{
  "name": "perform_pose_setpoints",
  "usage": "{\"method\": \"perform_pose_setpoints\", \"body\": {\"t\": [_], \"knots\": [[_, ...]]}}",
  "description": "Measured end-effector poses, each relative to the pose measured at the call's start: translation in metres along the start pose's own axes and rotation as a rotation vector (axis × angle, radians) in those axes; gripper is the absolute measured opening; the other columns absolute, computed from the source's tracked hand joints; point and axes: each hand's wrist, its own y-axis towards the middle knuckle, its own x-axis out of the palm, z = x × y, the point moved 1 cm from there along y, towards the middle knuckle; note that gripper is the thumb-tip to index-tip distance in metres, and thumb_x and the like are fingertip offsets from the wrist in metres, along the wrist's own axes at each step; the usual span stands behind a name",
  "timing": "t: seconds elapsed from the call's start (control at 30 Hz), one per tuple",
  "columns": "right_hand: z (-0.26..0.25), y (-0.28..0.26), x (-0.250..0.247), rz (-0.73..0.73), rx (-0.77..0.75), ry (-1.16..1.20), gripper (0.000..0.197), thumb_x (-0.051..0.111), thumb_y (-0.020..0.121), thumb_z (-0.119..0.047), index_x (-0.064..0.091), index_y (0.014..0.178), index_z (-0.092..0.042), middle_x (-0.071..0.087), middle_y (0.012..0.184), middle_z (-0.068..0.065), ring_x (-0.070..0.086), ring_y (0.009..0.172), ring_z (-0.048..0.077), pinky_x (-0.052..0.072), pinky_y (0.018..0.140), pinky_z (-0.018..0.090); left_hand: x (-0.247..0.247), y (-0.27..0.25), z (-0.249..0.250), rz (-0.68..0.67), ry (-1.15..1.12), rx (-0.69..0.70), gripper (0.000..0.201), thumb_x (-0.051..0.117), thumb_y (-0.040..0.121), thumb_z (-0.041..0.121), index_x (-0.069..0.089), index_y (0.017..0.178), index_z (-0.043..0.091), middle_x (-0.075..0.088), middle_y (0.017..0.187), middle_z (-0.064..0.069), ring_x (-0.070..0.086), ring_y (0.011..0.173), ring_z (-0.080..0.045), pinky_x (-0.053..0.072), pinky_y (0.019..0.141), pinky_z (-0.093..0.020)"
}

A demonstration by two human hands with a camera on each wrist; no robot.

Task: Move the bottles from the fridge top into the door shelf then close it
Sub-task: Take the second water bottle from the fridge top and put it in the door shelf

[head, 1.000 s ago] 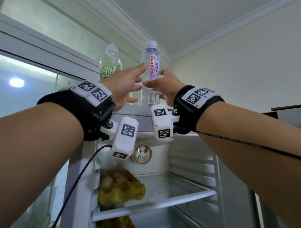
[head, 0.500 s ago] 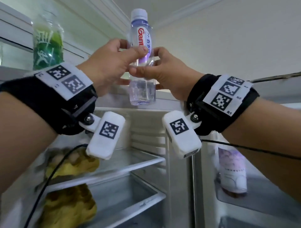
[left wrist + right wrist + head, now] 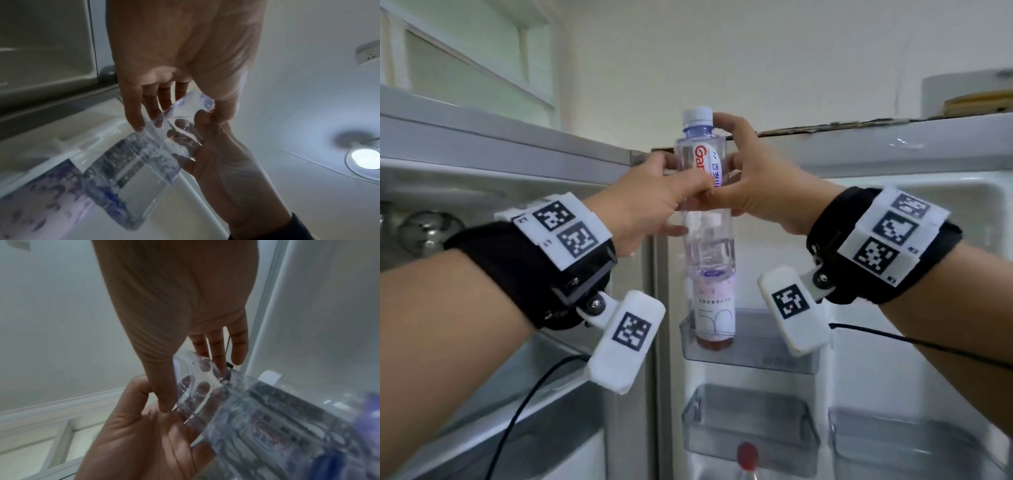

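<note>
A clear water bottle [image 3: 704,164] with a white cap and a red-lettered label hangs upright in front of the open fridge door. Both hands hold it at mid-height. My left hand [image 3: 654,198] grips it from the left, my right hand [image 3: 743,192] from the right, with one finger up by the cap. The wrist views show the same bottle [image 3: 131,175] [image 3: 277,426] from below between the two palms. Beneath it, a white-labelled bottle [image 3: 715,315] with reddish liquid stands in the upper door shelf [image 3: 784,356]. The green bottle is out of view.
The fridge top edge [image 3: 517,137] runs along the upper left. Interior glass shelves [image 3: 544,404] lie at the lower left. Two lower door bins [image 3: 750,431] sit below the upper shelf; a red-capped bottle [image 3: 747,459] stands in one. Sensor cables hang from both wrists.
Both hands have carried the water bottle off the fridge top and down to the right, in front of the door shelf. The green bottle has dropped out of view.
</note>
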Motion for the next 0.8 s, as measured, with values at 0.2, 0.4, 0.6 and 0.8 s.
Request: {"method": "perform_pose_setpoints", "body": {"t": [0.2,0.4,0.6,0.8], "knots": [[0.038,-0.024,-0.015,0.044,0.174,-0.122,0.089,0.082,0.072,-0.019,0.030,0.143,-0.026,0.060,0.091,0.002,0.062,0.075,0.013,0.052,0.057,0.024,0.036,0.004,-0.011,-0.091,0.054,-0.059,0.049,0.065,0.084,0.038,0.052,0.129,0.024,0.064,0.121,-0.001,0.062,0.107,-0.012,0.057,0.078,-0.034],[0.083,-0.042,-0.008,0.082,0.284,-0.142,0.084,0.080,0.074,-0.011,0.030,0.141,-0.021,0.055,0.081,-0.003,0.057,0.067,0.009,0.046,0.060,0.024,0.065,-0.001,-0.031,-0.139,0.119,-0.088,0.061,0.063,0.087,0.042,0.042,0.141,0.025,0.055,0.134,-0.001,0.054,0.119,-0.015,0.055,0.091,-0.036],[0.111,-0.050,0.004,0.084,0.326,-0.215,0.084,0.082,0.072,-0.013,0.033,0.140,-0.018,0.047,0.084,-0.012,0.058,0.087,0.016,0.046,0.066,0.020,0.073,0.002,-0.040,-0.168,0.160,-0.091,0.053,0.061,0.088,0.043,0.051,0.134,0.021,0.057,0.132,0.001,0.055,0.118,-0.013,0.053,0.092,-0.032],[0.114,-0.047,0.007,0.130,0.337,-0.179,0.100,0.083,0.071,-0.021,0.020,0.149,-0.022,0.053,0.104,0.001,0.062,0.081,0.018,0.054,0.065,0.019,0.059,0.002,-0.042,-0.061,0.169,-0.022,0.039,0.062,0.088,0.040,0.060,0.123,0.021,0.060,0.123,0.002,0.059,0.112,-0.014,0.055,0.092,-0.040]]}}
